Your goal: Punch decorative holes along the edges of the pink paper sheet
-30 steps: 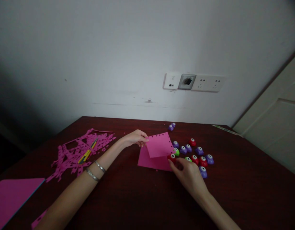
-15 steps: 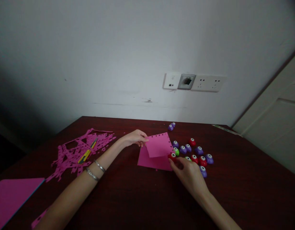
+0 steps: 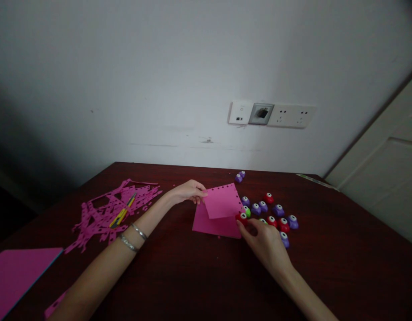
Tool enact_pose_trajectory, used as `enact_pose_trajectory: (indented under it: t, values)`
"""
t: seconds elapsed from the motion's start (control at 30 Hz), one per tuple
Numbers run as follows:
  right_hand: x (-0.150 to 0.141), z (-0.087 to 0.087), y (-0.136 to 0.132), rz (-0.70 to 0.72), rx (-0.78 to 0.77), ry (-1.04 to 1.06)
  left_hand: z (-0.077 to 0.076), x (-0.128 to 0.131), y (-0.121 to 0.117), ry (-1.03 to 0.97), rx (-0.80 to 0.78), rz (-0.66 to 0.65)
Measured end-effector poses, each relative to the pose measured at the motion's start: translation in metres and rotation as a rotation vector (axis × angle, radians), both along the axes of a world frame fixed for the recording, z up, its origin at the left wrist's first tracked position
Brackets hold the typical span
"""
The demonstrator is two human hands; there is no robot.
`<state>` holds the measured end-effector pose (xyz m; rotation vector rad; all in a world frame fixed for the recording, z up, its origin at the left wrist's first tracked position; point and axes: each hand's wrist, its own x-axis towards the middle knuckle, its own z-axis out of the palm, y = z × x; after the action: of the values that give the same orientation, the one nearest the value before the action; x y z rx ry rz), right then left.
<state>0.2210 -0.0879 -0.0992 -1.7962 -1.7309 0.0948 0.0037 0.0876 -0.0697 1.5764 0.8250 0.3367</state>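
My left hand (image 3: 187,192) pinches the left corner of a pink paper sheet (image 3: 222,203) and holds it tilted up above a second pink sheet (image 3: 212,225) lying flat on the dark table. The raised sheet has a row of small punched holes along its top and right edges. My right hand (image 3: 264,240) grips a small red craft punch (image 3: 241,217) at the lower right edge of the raised sheet, fingers curled around it. Just right of that hand sits a cluster of several small punches (image 3: 276,214) in purple, red and green.
Pink paper offcuts (image 3: 105,214) lie at the left with a yellow utility knife (image 3: 123,213) on top. A pink sheet stack (image 3: 17,274) sits at the near left corner. Two purple punches (image 3: 240,176) stand near the wall. Wall sockets (image 3: 271,115) are above the table; a door (image 3: 386,165) is at right.
Almost nothing has moved. My right hand with the red punch has edged slightly up toward the raised sheet's edge; my left hand keeps its hold.
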Motion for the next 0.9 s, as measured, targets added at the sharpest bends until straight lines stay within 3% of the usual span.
enact_pose_trajectory:
  t: [0.47,0.9]
  values:
    - [0.0027,-0.0041,0.0024,0.002,0.021,0.087,-0.0012,-0.0016,0.0006,0.003,-0.005,0.018]
    - [-0.0013,0.0022,-0.0001,-0.010,0.014,0.001,-0.0030,-0.0009,0.0016,-0.007,-0.024,-0.021]
